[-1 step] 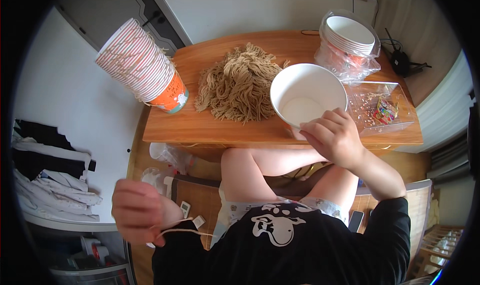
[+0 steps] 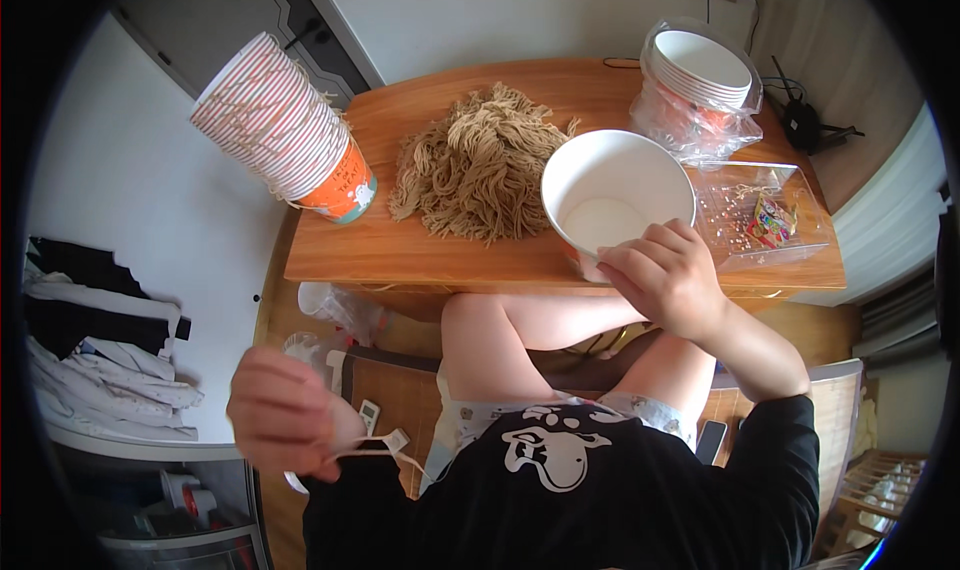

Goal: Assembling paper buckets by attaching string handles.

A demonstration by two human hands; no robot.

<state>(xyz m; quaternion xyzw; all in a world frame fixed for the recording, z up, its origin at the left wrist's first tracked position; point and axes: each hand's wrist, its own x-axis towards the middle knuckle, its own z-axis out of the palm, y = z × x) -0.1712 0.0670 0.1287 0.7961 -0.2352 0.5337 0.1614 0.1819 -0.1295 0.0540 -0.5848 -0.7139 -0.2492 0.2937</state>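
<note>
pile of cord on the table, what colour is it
Tan, a light brown; the pile of cord shows best in the head view.

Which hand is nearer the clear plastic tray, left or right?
Right. The right hand, holding the bucket, is just left of the tray; the left hand, with a cord, is much farther left, off the table.

- Along the near edge, a strip of bare table (image 2: pixel 430 264) lets a hand pass in front of the tan cord heap (image 2: pixel 480 175).
- Another bare lane lies farther back, between the heap and the bagged cups (image 2: pixel 690 100).
- At left, the tall cup stack (image 2: pixel 300 145) narrows the gap beside the heap.
- At right, the clear tray (image 2: pixel 790 185) stands in the way.
- The white cup (image 2: pixel 612 185) opens upward; the right hand (image 2: pixel 668 278) obstructs its near-right rim.
</note>
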